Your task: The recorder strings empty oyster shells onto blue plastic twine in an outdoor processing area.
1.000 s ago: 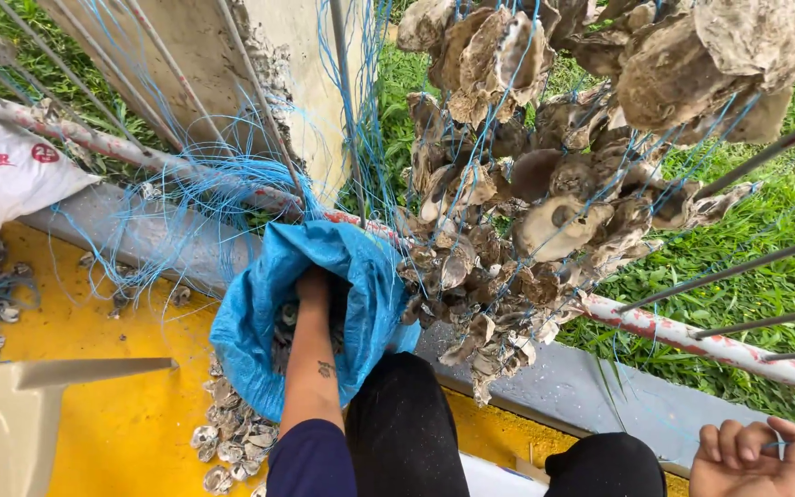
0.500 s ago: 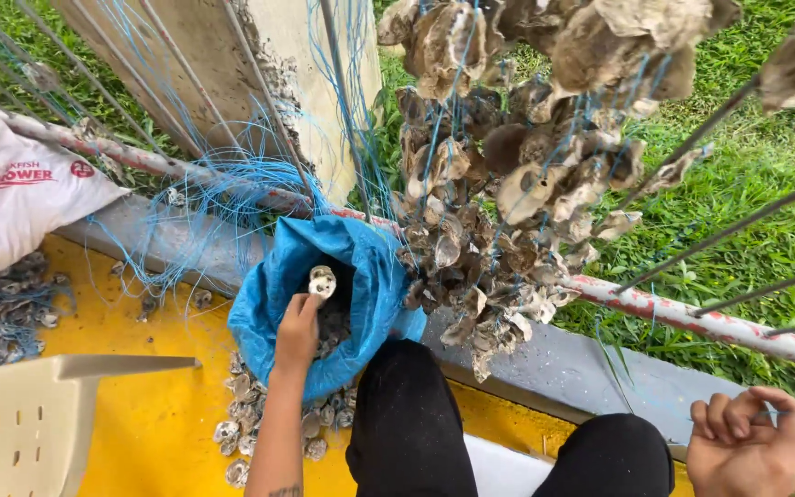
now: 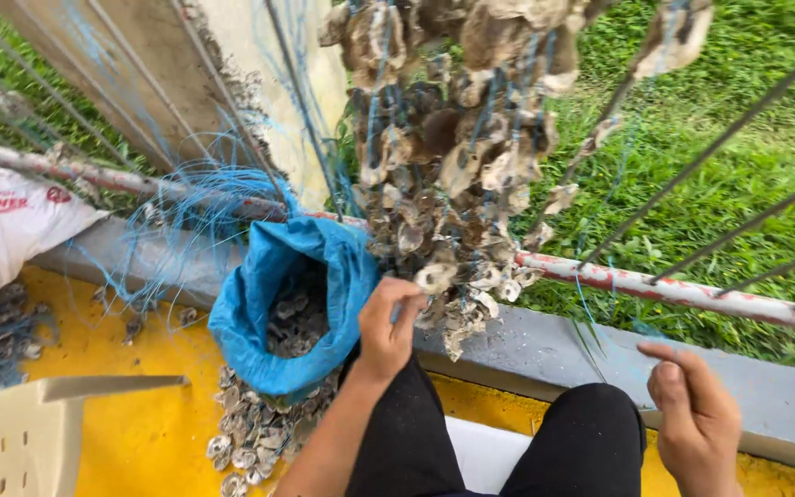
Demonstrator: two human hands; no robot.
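Note:
My left hand [image 3: 386, 324] pinches a pale oyster shell [image 3: 436, 276] beside the low end of a big hanging cluster of shells [image 3: 453, 156] strung on blue cords. Just left of the hand stands an open blue bag [image 3: 259, 322] with shells inside it. My right hand [image 3: 692, 414] is raised at the lower right, fingers curled around a thin blue string [image 3: 632, 324] that runs up toward the cluster. Both hands are over my knees in black trousers [image 3: 508, 442].
Loose shells [image 3: 255, 428] lie on the yellow floor [image 3: 131, 433] under the bag. A white sack [image 3: 6, 230] sits at left, a beige plastic chair [image 3: 39, 433] at lower left. A red-and-white rail [image 3: 683, 290], slanted metal rods, a concrete post [image 3: 241, 83] and grass stand ahead.
My left hand came out of the blue bag and rose to the right, up to the bottom of the cluster. My right hand lifted from the lower corner and now pinches the string.

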